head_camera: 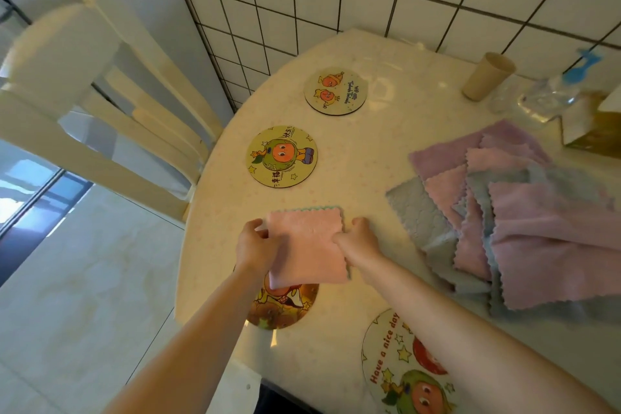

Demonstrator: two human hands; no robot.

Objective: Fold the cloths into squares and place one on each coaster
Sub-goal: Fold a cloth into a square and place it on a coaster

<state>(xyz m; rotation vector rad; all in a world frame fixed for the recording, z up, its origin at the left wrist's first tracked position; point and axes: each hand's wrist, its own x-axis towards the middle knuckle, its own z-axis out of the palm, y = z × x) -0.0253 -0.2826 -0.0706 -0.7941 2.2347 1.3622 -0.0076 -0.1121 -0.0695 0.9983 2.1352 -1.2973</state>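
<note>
A pink cloth [307,245], folded into a square with a green edge showing at its far side, is held between both hands near the table's left rim. My left hand [257,244] grips its left edge and my right hand [358,239] its right edge. The cloth's near part overlaps a dark orange coaster [285,307]. Two bare round coasters lie further away: a yellow-green coaster [282,156] and a pale coaster [335,91]. A white coaster [400,370] reading "Have a nice day" lies nearest me. A pile of unfolded pink, purple and grey cloths [524,212] lies to the right.
The round cream table [363,158] stands against a tiled wall. A beige cup [487,76], a clear plastic bottle [544,97] and a yellow tissue box [594,124] stand at the far right. A cream chair [100,104] is to the left.
</note>
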